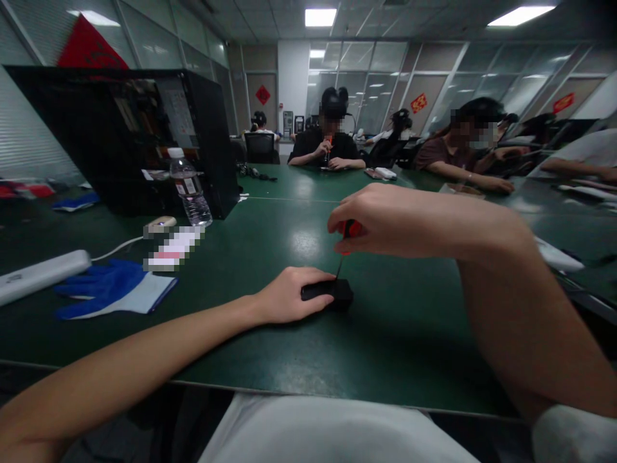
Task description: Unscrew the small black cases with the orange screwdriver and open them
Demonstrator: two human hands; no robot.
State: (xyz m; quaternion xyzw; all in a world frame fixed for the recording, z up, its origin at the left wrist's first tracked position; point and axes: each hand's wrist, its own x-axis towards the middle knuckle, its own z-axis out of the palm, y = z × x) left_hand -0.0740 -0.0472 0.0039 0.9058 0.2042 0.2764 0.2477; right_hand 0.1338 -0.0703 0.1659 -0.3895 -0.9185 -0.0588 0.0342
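Observation:
My left hand (292, 296) lies on the green table, its thumb and fingers closed around the sides of a small black box-shaped part (343, 293). Above it, my right hand (380, 222) grips the red and black handle of a screwdriver (353, 227) from the top. The thin shaft runs down, slightly tilted, and its tip meets the upper face of the black part. Whether the tip sits in a screw is too small to tell.
On the left lie a blue and white glove (116, 292), a white bar-shaped device (43, 273) and a phone-like item (173, 249). A water bottle (190, 190) stands by an open black computer case (207, 128). Co-workers sit across the green table (299, 360) and to the right.

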